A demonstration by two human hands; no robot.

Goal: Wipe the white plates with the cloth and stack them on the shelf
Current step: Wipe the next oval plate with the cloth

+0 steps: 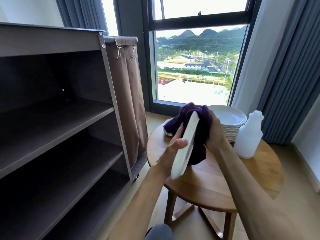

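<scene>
Left hand (pixel 170 151): fingers curled round the rim of a white plate (pixel 186 145), thumb across its near edge, plate held on edge and tilted over the table (pixel 207 184). Right hand (pixel 214 130): fingers closed on a purple cloth (pixel 199 129), pressed against the plate's far face, cloth bunched above the rim and hanging below the hand. Behind, on the table: a tall stack (pixel 228 122) of white plates, a lower pile (pixel 168 131) half hidden by the cloth, a white bottle (pixel 249 135) just beside the stack. At left, well apart: brown shelf (pixel 57 122), fabric bag (pixel 128 94) on its side. Beyond: window (pixel 199 63), curtains (pixel 290 75).
</scene>
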